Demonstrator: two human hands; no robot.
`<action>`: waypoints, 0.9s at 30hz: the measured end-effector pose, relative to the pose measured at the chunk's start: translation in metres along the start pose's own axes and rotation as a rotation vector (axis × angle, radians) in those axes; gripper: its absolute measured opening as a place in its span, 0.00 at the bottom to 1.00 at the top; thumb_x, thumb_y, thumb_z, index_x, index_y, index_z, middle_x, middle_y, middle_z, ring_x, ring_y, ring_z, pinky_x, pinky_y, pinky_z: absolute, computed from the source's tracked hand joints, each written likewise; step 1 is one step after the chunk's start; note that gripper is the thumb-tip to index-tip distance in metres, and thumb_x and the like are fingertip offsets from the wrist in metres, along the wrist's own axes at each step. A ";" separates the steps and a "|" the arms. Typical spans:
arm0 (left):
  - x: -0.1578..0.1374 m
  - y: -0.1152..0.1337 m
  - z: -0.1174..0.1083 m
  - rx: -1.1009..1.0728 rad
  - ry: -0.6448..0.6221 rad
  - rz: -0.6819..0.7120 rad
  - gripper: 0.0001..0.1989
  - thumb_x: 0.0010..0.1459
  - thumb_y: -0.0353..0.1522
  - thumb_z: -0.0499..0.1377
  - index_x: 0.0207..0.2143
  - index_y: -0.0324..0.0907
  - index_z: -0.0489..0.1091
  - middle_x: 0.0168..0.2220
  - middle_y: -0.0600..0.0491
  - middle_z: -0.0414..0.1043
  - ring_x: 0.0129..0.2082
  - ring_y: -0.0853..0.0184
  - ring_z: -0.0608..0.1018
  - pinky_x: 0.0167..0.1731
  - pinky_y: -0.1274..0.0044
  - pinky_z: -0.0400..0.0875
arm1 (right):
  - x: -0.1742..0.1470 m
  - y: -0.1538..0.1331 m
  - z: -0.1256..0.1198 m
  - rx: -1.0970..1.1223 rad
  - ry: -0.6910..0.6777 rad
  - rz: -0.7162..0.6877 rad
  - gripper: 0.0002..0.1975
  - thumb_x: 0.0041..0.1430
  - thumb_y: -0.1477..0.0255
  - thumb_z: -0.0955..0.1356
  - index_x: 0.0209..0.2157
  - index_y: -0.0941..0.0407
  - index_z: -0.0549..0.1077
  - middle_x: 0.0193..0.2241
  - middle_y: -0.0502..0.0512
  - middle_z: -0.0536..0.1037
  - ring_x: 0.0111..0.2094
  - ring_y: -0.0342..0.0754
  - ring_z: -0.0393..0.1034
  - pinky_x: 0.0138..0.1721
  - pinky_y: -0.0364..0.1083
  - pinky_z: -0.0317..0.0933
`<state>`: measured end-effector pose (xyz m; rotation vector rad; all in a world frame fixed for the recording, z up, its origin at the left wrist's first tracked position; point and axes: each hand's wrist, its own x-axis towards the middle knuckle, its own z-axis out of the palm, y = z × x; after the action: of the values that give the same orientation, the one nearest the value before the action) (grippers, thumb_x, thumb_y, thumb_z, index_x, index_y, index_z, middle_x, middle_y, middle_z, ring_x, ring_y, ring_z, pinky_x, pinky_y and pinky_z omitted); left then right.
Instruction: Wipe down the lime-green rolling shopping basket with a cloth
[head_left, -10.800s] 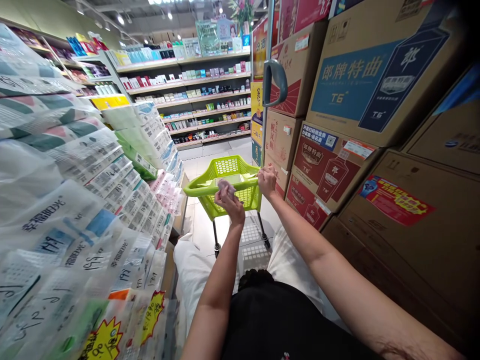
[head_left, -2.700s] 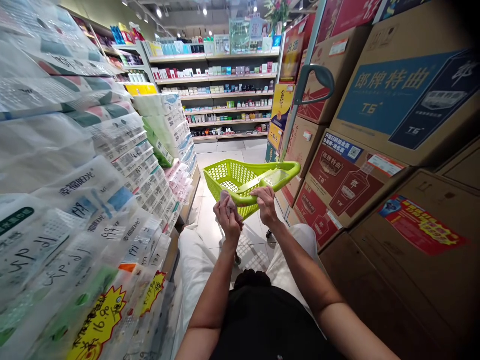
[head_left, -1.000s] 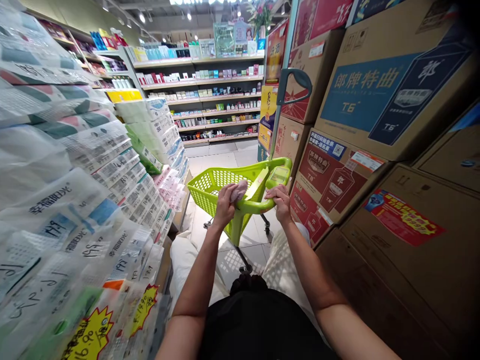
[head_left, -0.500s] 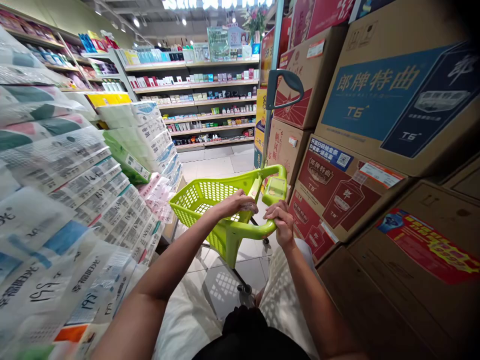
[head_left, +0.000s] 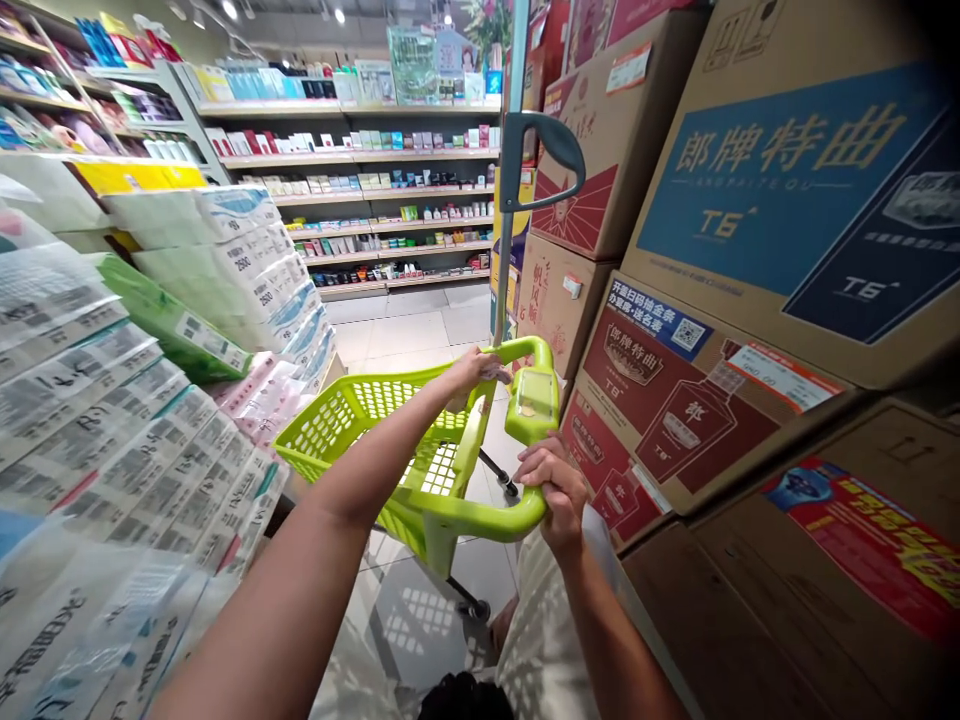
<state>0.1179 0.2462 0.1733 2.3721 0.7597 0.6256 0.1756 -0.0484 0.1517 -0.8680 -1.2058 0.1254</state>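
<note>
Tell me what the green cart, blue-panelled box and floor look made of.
Green cart: probably moulded plastic, smooth with a soft sheen; its walls are pierced in a regular lattice.
Blue-panelled box: apparently cardboard, matte brown with printed panels.
Floor: pale, smooth-looking tiles with straight joints; ceramic or stone, I cannot tell.

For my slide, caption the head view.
Left hand holds a cloth at a green cart; right hand grips its handle.

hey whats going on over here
A person stands at a green shopping cart in a store aisle. The right hand grips its handle; the left holds what looks like a crumpled cloth near the handle's far end. Cartons are stacked right, wrapped packs left.
</note>
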 end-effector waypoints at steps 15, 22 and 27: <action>-0.054 0.025 -0.017 0.050 -0.057 0.077 0.16 0.54 0.24 0.61 0.44 0.41 0.81 0.39 0.47 0.68 0.37 0.62 0.73 0.46 0.66 0.72 | -0.004 -0.012 0.010 -0.058 0.036 -0.016 0.14 0.61 0.70 0.59 0.22 0.50 0.67 0.21 0.50 0.75 0.32 0.53 0.72 0.56 0.62 0.61; -0.146 0.058 -0.044 0.174 -0.258 0.126 0.20 0.54 0.28 0.59 0.49 0.42 0.81 0.43 0.47 0.71 0.42 0.60 0.75 0.49 0.68 0.73 | 0.002 -0.005 0.009 -0.044 0.056 -0.077 0.18 0.65 0.66 0.60 0.21 0.50 0.67 0.21 0.49 0.74 0.32 0.51 0.71 0.53 0.58 0.62; -0.175 0.087 -0.063 0.153 -0.409 0.139 0.23 0.49 0.26 0.60 0.48 0.44 0.81 0.44 0.47 0.76 0.45 0.58 0.76 0.52 0.69 0.71 | 0.001 -0.005 0.008 -0.025 0.078 -0.059 0.19 0.66 0.65 0.61 0.21 0.50 0.68 0.22 0.50 0.73 0.32 0.51 0.71 0.57 0.59 0.60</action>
<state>-0.0141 0.0990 0.2298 2.5901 0.4790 0.1255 0.1674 -0.0470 0.1559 -0.8505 -1.1606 0.0287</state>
